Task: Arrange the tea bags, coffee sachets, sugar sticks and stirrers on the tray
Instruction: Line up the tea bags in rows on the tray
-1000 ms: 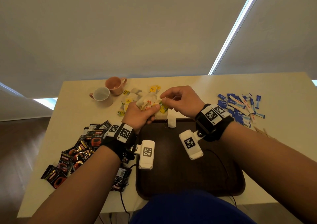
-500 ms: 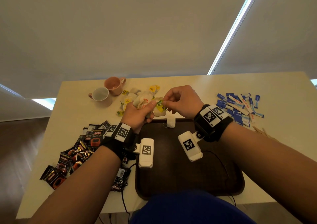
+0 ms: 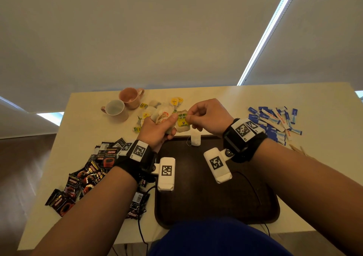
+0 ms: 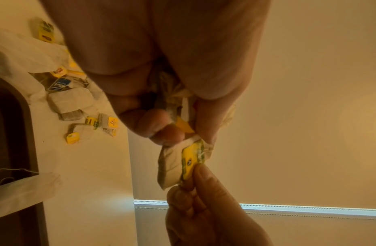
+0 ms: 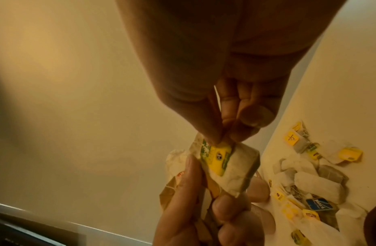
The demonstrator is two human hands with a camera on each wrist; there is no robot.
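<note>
A pale worktop carries a dark brown tray at its near edge, with one tea bag lying across the tray's far rim. Black coffee sachets lie heaped to the left, blue and white sugar sticks to the right with wooden stirrers just beside them. At the far side sit loose tea bags and two cups.

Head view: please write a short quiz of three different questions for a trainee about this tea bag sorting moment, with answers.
1. True or false: one tea bag lies at the tray's far edge.
2. What does the right hand pinch? A) sugar stick B) yellow-green tea bag tag C) stirrer
3. Fill in: the left hand grips a bunch of ____.

Key: 1 true; 2 B; 3 tea bags
</note>
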